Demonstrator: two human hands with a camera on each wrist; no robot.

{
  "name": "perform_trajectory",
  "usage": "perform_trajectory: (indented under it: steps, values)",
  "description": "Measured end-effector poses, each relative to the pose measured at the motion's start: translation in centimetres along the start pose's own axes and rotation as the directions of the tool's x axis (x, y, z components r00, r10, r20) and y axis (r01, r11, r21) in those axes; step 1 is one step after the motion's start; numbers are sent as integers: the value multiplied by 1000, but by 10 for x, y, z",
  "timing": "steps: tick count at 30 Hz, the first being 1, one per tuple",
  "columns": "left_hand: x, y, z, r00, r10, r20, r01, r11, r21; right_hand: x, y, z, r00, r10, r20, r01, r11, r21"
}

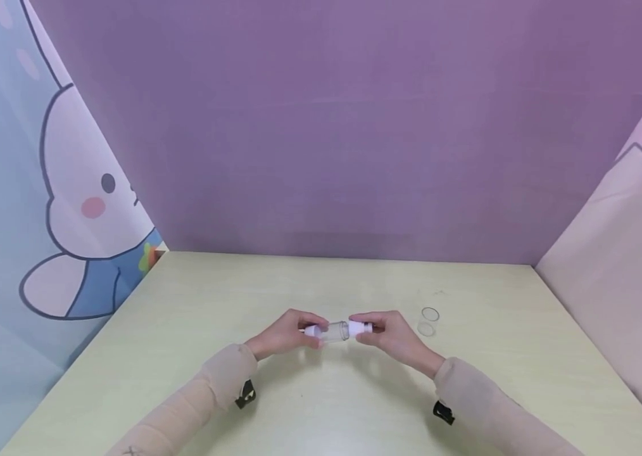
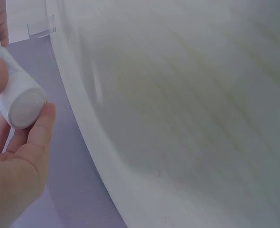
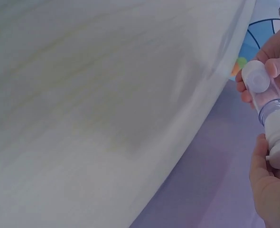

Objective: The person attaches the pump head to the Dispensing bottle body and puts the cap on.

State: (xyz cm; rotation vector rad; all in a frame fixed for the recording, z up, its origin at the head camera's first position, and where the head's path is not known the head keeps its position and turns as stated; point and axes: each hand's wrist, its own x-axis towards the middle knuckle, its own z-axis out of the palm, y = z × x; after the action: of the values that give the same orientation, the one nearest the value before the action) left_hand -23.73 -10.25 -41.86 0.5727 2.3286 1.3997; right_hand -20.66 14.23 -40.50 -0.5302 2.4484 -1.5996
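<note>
Held sideways just above the table is a clear bottle with white ends. My left hand grips its left end, thumb and fingers on either side; in the left wrist view this hand holds the white base. My right hand pinches the white part at the right end. In the right wrist view, the right hand has its fingers around the white part, beside the clear body's ringed neck.
A clear cylindrical cover lies on the pale table, to the right of my right hand. A purple backdrop stands behind the table, with patterned cloths at left and right.
</note>
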Motion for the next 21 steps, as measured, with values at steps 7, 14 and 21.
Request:
perform_trajectory:
  steps: [7,14,21]
  values:
    - [0,0,0,1000,-3,10,2,1000,20,-1,-4,0,1000,-17,18,18,999,-41]
    - [1,0,1,1000,3,10,-3,999,35,-1,-5,1,1000,-11,21,12,999,-52]
    - [0,2,0,1000,-14,5,13,1000,23,0,-1,-1,1000,-2,17,2,1000,20]
